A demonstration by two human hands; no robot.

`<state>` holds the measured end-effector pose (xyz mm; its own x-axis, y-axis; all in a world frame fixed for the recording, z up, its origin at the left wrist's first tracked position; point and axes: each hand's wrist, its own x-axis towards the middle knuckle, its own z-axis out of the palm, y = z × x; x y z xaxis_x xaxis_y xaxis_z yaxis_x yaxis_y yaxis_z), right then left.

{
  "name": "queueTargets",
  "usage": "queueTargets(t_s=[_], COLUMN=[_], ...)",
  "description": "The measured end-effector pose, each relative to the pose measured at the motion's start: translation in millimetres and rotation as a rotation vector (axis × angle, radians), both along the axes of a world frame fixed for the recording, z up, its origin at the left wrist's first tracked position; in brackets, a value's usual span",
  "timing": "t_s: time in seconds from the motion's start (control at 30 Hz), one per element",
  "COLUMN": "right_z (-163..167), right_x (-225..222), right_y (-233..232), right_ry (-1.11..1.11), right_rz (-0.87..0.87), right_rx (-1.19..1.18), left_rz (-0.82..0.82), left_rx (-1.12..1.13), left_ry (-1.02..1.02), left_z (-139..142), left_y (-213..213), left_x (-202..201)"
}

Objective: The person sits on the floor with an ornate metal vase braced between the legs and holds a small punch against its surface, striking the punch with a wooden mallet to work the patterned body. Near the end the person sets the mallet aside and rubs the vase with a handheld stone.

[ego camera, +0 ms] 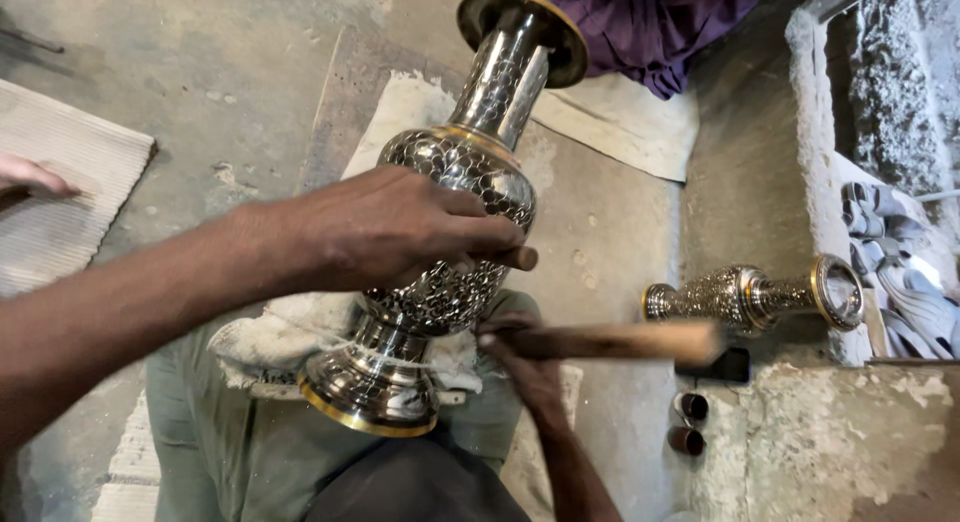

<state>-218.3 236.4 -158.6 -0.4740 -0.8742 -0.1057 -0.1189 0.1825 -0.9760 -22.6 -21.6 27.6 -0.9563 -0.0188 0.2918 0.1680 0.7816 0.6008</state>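
Observation:
A tall silver and brass vase (480, 112) with a hammered scale pattern rests tilted across my lap, base toward me and mouth pointing away. My left hand (390, 227) lies over its round belly, fingers closed on a small rod-shaped tool (522, 258) pressed against the metal. My right hand (520, 357) sits just below, gripping a wooden-handled hammer (620, 340) that points right and looks blurred. A dirty white cloth (270, 332) pads the vase on my lap.
A smaller matching vase (750, 294) lies on its side to the right, by a rough concrete ledge (810, 162). Purple cloth (650, 22) lies beyond the vase mouth. A woven mat (70, 202) lies far left, with another person's hand (30, 174) on it. Small cylinders (688, 422) stand on the floor.

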Motion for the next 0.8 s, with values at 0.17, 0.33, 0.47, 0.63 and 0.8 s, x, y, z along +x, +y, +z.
queueTargets(t_s=[0.17,0.33,0.47,0.63,0.8], right_z=[57,101,141,154,140], right_x=[-35,-36,-42,-51,-49], right_y=[33,33,33,40,46], right_ry=[0.213,0.225,0.963,1.165,0.506], right_rz=[-0.336,-0.356,-0.211,-0.286,-0.435], right_rx=[-0.161,-0.426,-0.222,-0.234,-0.25], left_rz=[-0.111,-0.1,-0.155,-0.129,-0.104], left_rx=[-0.14,-0.222,-0.131,-0.113,-0.086], left_ry=[0.105,0.091,0.176,0.052,0.036], left_z=[0,2,7,13,13], left_y=[-3,-6,-6,-4,0], left_x=[-6,-8,-7,-10,-10])
